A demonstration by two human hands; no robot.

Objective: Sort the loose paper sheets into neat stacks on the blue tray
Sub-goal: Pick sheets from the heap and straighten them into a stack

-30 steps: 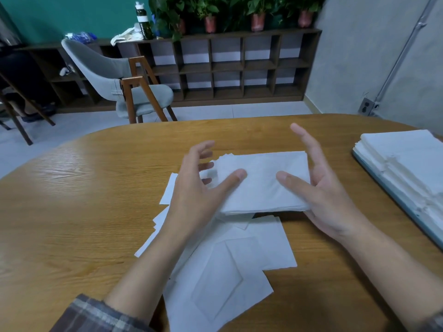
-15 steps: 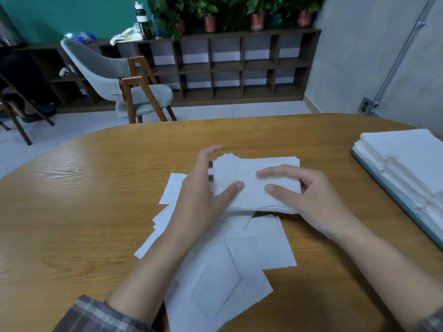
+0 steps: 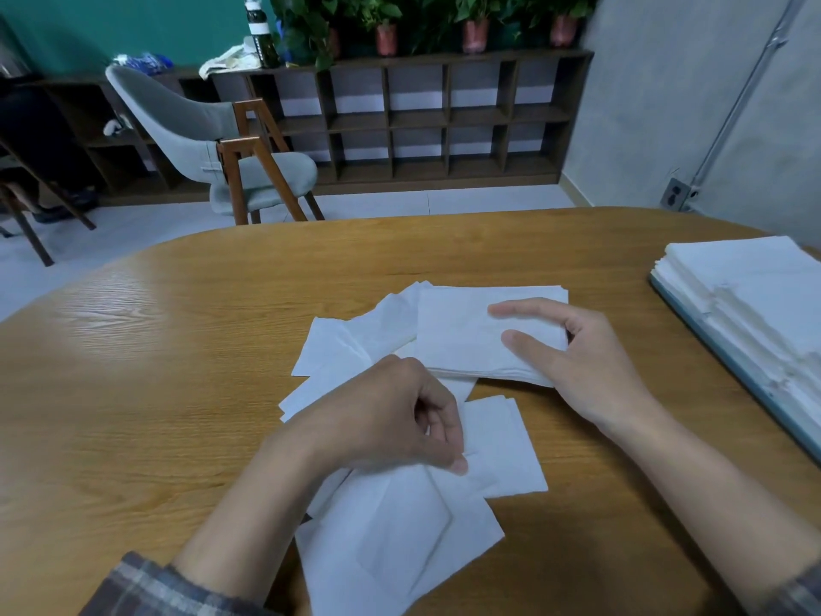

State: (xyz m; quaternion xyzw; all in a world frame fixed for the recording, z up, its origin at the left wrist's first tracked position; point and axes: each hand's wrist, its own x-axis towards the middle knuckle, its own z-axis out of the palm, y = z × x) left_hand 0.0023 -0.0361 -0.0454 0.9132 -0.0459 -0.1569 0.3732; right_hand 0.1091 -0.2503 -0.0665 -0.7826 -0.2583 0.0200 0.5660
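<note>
On my feed the flat blue tray (image 3: 731, 369) far right holds neat white paper stacks (image 3: 755, 295), my right hand (image 3: 591, 362) grips a smaller stack (image 3: 462, 335), left hand (image 3: 386, 415) curled over loose sheets (image 3: 400, 549), pinch unclear.

white loose sheets (image 3: 400, 549) lie flat at table centre, overlapping and skewed. a gathered stack (image 3: 462, 344), edges roughly aligned, rests on their far side, covering some. the blue tray (image 3: 735, 371) sits well apart at right, bearing stepped tray stacks (image 3: 755, 282) of white sheets
</note>
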